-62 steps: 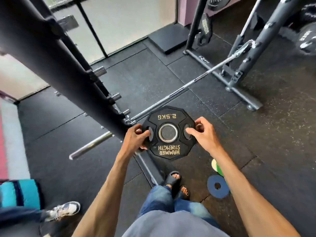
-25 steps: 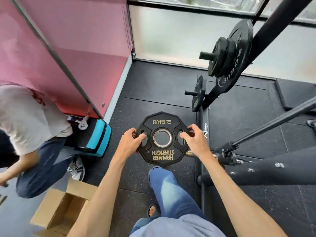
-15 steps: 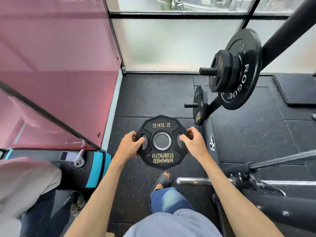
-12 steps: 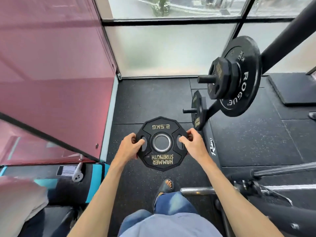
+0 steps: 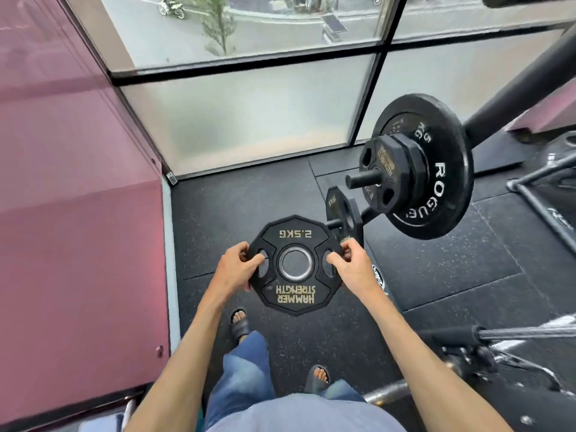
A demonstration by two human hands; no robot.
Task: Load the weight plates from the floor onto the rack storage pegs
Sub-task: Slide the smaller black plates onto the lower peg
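Observation:
I hold a black 2.5 kg Hammer Strength plate (image 5: 296, 265) flat-faced in front of me above the floor. My left hand (image 5: 235, 269) grips its left handle slot and my right hand (image 5: 352, 268) grips the right one. To the right, the upper storage peg (image 5: 361, 179) sticks out towards me, carrying small black plates (image 5: 389, 176) in front of a large Rogue plate (image 5: 436, 179). A lower peg (image 5: 334, 224) just beyond my right hand carries a thin plate (image 5: 344, 218).
The rack's black upright (image 5: 514, 85) slants up at the right. A pink wall (image 5: 78, 213) closes the left side and a frosted window (image 5: 249, 110) stands ahead. A barbell (image 5: 526, 332) and rack base lie low on the right, above black rubber flooring (image 5: 249, 198).
I turned from the rack's front to its plate-storage side and stepped closer, still carrying the plate in both hands. The pegs now stand larger and nearer, and the other person has left view.

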